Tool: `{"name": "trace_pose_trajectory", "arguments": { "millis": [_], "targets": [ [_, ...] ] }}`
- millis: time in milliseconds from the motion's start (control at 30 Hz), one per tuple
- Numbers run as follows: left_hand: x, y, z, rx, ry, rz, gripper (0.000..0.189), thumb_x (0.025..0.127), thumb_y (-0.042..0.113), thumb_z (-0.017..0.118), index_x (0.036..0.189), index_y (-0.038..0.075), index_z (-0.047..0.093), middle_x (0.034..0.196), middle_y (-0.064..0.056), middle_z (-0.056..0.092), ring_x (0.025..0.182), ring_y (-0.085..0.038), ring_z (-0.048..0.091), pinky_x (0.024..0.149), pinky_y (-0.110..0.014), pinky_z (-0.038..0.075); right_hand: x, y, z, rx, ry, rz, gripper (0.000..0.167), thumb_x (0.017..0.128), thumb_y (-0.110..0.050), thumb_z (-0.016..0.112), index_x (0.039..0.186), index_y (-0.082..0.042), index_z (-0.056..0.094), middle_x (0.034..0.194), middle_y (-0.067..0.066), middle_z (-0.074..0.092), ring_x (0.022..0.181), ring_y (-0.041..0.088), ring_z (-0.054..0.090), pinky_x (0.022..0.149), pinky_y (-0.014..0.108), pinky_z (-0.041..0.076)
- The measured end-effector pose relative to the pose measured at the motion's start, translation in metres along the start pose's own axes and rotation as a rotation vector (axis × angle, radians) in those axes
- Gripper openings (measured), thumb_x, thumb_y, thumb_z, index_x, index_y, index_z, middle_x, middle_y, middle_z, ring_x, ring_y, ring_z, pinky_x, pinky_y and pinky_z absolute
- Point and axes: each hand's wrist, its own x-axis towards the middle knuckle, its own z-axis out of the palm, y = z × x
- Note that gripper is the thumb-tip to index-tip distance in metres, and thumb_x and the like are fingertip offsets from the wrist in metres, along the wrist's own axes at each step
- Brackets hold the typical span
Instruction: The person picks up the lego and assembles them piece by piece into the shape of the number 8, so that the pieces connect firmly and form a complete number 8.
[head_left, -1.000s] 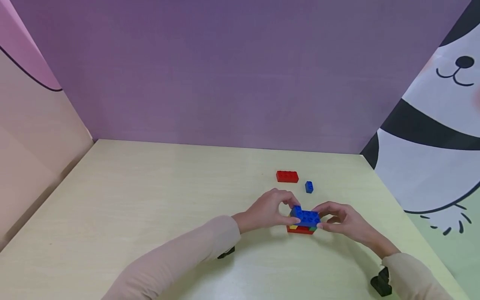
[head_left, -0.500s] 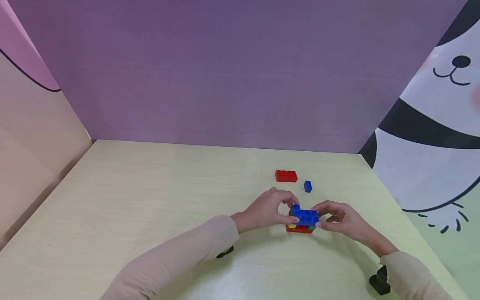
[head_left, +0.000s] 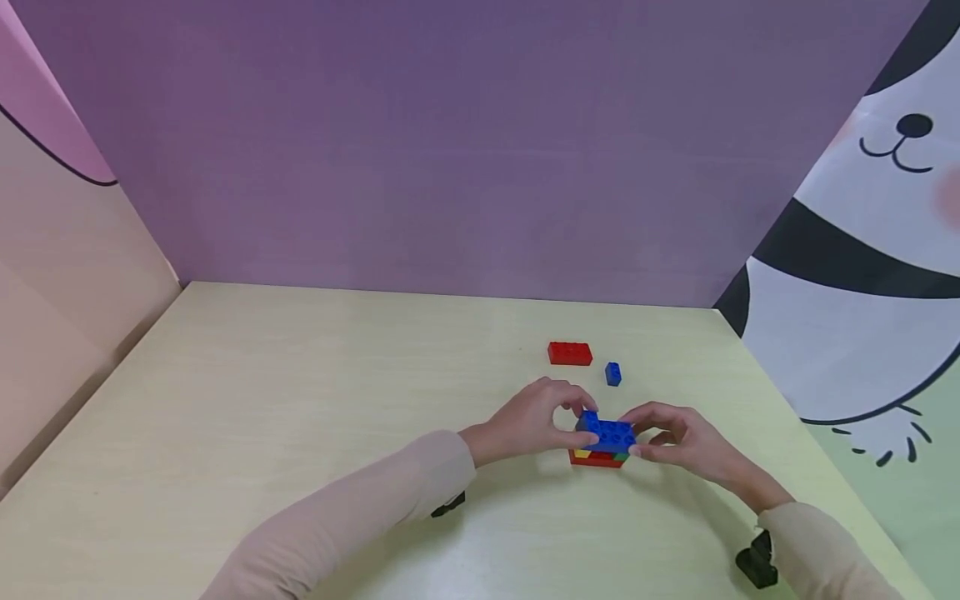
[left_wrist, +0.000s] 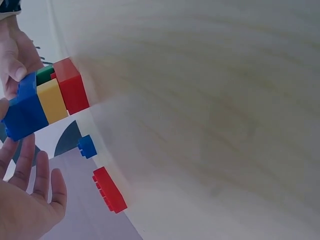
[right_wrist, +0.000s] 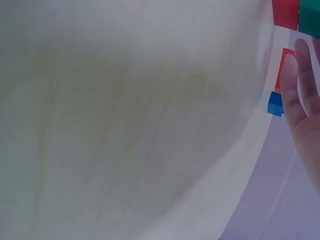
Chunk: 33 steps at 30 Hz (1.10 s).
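Fingers (head_left: 576, 395) and thumb of your left hand (head_left: 519, 425) pinched the left end of the stack (head_left: 609, 440); your right hand (head_left: 686, 443) pinched its right end. Stack stood on the table (head_left: 337, 375): blue top (head_left: 617, 430), yellow brick (left_wrist: 51, 101) and green brick (left_wrist: 44, 74) below, red base (left_wrist: 72, 86). Beyond lay a loose red brick (head_left: 570, 354) and small blue brick (head_left: 612, 374).

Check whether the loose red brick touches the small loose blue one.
Apart: in the head view, tabletop shows between the loose red brick and the small blue brick.

Smooth plastic bricks (head_left: 615, 435); smooth tabletop (head_left: 315, 367), faintly wood-grained; soft matt cloth sleeves (head_left: 375, 500).
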Motion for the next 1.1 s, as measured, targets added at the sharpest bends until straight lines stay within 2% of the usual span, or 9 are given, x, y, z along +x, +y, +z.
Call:
{"name": "trace_pose_trajectory", "arguments": {
  "millis": [167,500,800,933,1100],
  "targets": [
    [0.001,-0.003,0.001,-0.032,0.006,0.009,0.038,0.078,0.039,0.07,0.111,0.022,0.061,0.096,0.01,0.062,0.098,-0.01,0.055,0.076,-0.016,0.04,0.002,-0.001,-0.003,-0.001,-0.023,-0.001,0.033,0.083,-0.008,0.065,0.114,-0.005,0.057,0.105,-0.007,0.062,0.094,0.007,0.06,0.072,0.027,0.052],
    [0.001,-0.006,0.002,-0.05,0.012,0.035,0.037,0.079,0.039,0.069,0.11,0.021,0.061,0.095,0.009,0.063,0.099,-0.012,0.056,0.079,-0.017,0.04,0.007,-0.006,-0.008,-0.071,-0.073,0.039,0.033,0.082,-0.013,0.067,0.113,-0.008,0.058,0.106,-0.002,0.062,0.094,0.005,0.058,0.073,0.03,0.052],
    [0.002,-0.005,0.002,-0.046,0.012,0.016,0.037,0.078,0.039,0.069,0.11,0.022,0.061,0.096,0.009,0.063,0.1,-0.012,0.056,0.078,-0.017,0.04,0.012,-0.014,-0.016,-0.111,-0.138,0.045,0.036,0.081,-0.016,0.067,0.114,-0.006,0.056,0.108,0.007,0.062,0.095,0.005,0.059,0.074,0.03,0.052],
    [0.002,-0.003,0.002,-0.048,0.004,-0.004,0.038,0.078,0.039,0.07,0.111,0.023,0.061,0.097,0.009,0.062,0.101,-0.012,0.055,0.078,-0.017,0.041,0.015,-0.015,-0.022,-0.118,-0.115,0.043,0.038,0.082,-0.015,0.066,0.115,-0.002,0.055,0.111,0.015,0.061,0.097,0.011,0.06,0.074,0.028,0.052],
    [0.002,-0.004,0.002,-0.043,-0.003,-0.011,0.039,0.078,0.04,0.07,0.112,0.024,0.06,0.097,0.01,0.063,0.102,-0.012,0.055,0.079,-0.017,0.041,0.02,-0.012,-0.029,-0.157,-0.033,0.037,0.039,0.081,-0.017,0.068,0.115,-0.002,0.056,0.111,0.018,0.061,0.098,0.022,0.06,0.074,0.026,0.052]
  ]
}}
